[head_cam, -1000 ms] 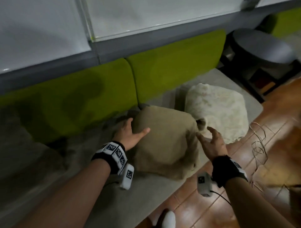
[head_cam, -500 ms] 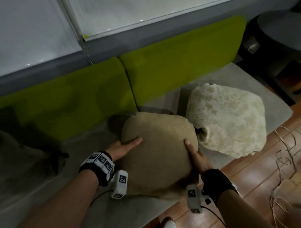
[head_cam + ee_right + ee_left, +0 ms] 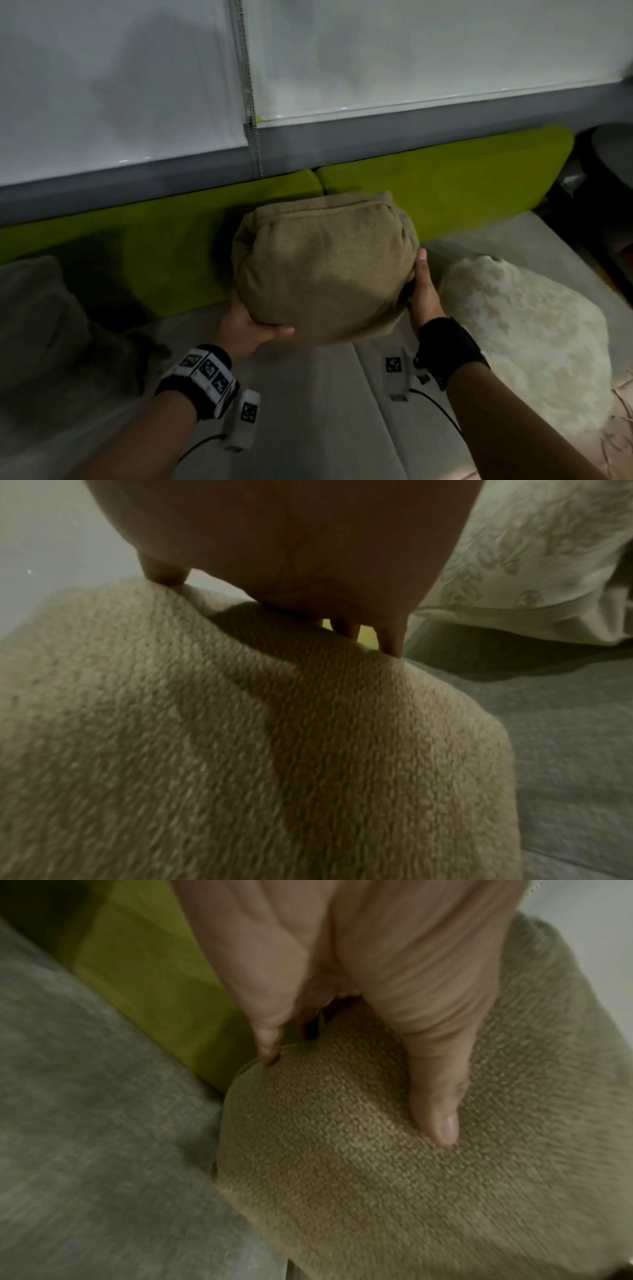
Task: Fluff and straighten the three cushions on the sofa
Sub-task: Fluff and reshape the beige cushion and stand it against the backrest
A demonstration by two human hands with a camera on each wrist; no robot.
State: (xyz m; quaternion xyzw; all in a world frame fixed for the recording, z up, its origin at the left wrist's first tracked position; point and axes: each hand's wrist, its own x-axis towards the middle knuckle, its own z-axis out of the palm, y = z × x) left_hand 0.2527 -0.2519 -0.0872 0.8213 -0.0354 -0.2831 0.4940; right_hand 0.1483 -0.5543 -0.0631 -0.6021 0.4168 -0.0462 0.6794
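Observation:
A tan woven cushion (image 3: 325,270) is held up off the grey sofa seat (image 3: 308,411), in front of the green backrest (image 3: 445,188). My left hand (image 3: 251,329) grips its lower left corner, thumb on the front face and fingers behind. My right hand (image 3: 423,294) grips its right side, thumb up along the edge. The left wrist view shows the left hand (image 3: 342,988) and its thumb (image 3: 438,1096) pressing into the tan cushion (image 3: 377,1191). In the right wrist view the right hand (image 3: 291,547) squeezes the tan cushion (image 3: 240,750). A white patterned cushion (image 3: 513,342) lies flat at the right. A grey cushion (image 3: 34,308) slumps at the left.
White roller blinds with a bead chain (image 3: 251,102) hang above the backrest. A dark round side table (image 3: 613,150) stands past the sofa's right end. Thin wire loops (image 3: 620,411) lie on the wooden floor at the lower right.
The tan cushion lay flat on the seat with my hands coming onto its sides. Now both hands grip it and have lifted it upright toward the backrest.

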